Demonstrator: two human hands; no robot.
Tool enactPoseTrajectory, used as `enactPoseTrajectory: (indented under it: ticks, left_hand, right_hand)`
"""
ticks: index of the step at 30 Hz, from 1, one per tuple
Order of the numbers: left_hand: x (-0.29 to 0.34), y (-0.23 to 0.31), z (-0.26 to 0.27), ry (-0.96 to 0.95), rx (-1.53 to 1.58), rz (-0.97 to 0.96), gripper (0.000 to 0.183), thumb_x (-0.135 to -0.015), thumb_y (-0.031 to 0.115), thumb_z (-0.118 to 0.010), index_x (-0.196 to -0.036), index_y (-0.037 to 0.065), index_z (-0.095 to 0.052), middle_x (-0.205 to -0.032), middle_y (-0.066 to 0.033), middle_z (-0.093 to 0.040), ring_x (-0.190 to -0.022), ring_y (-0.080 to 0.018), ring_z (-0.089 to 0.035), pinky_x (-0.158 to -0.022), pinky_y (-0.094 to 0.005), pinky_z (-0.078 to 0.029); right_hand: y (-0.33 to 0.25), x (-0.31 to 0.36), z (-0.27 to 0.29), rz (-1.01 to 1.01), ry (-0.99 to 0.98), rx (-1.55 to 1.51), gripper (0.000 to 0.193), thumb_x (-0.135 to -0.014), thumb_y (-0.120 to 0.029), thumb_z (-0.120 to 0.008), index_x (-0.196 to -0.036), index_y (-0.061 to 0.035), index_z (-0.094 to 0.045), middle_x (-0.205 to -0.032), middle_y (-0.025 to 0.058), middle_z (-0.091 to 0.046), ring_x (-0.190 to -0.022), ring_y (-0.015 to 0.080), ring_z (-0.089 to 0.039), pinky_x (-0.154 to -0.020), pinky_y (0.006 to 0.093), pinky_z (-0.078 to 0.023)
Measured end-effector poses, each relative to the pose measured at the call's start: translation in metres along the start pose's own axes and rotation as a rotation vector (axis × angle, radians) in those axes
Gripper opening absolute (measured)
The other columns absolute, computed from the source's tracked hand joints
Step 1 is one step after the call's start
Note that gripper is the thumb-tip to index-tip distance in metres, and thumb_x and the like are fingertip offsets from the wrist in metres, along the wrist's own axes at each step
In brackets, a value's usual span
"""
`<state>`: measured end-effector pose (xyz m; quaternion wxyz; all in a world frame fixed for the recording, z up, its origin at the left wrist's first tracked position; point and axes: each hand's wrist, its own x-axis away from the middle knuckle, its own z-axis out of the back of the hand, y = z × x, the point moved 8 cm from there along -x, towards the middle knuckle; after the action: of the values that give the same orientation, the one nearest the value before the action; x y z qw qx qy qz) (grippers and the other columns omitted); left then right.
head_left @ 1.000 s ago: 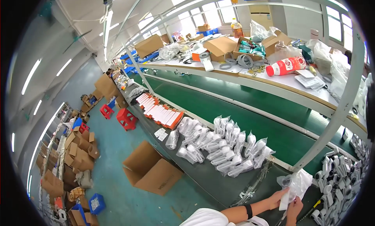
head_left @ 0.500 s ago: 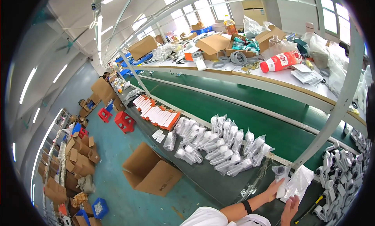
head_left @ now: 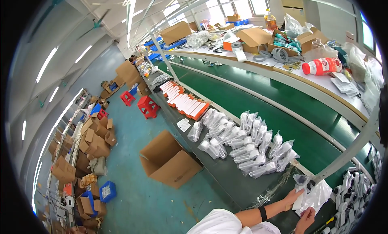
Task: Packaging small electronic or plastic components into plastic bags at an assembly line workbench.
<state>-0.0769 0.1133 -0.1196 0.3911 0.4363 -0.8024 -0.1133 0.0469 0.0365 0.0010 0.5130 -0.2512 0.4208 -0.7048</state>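
My left hand [head_left: 292,198], low at the right, is closed round a white handheld device [head_left: 300,188] with a rounded grey head, inside a clear plastic bag. Just right of it lies a stack of clear plastic bags [head_left: 319,197] on the dark bench. My right hand [head_left: 306,220] is at the near edge of these bags, fingers pinched together. What its fingertips hold is too small to make out. Beyond my left arm, several bagged white devices [head_left: 246,147] lie in rows on the bench.
Loose grey and white devices [head_left: 351,197] heap up at the far right, beside a slanting white post [head_left: 343,159]. Orange-and-white boxes [head_left: 184,100] line the bench farther off. An open carton [head_left: 171,163] stands on the floor. A green conveyor [head_left: 258,94] runs behind the bench.
The view has swung left, so the scene sits farther right. My right hand's fingers, spread before, are now pinched at the bags' near edge. My left hand keeps its hold on the bagged device.
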Motion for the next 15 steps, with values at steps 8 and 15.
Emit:
enactPoseTrajectory:
  ticks: [8,15]
  left_hand:
    - [0.012,0.010,-0.016,-0.059,-0.199,-0.120,0.041,-0.088,0.031,-0.063,-0.119,0.007,-0.051,-0.104,-0.0059,-0.061,-0.091,-0.0148,-0.058,-0.082,-0.0314,-0.046]
    - [0.026,0.031,-0.011,-0.066,0.024,0.031,0.026,-0.096,0.021,-0.047,-0.108,-0.001,-0.054,-0.098,-0.0147,-0.064,-0.087,-0.0250,-0.065,-0.078,-0.0387,-0.054]
  right_hand:
    - [0.066,-0.016,-0.049,-0.138,-0.248,-0.315,0.038,-0.084,-0.011,-0.062,-0.119,0.0003,-0.051,-0.097,0.0097,-0.061,-0.060,0.0090,-0.054,-0.047,0.0216,-0.041]
    - [0.012,-0.019,-0.047,-0.087,-0.118,-0.172,0.016,-0.087,-0.013,-0.062,-0.089,0.0020,-0.066,-0.067,0.0030,-0.061,-0.060,0.0082,-0.056,-0.051,0.0249,-0.044]
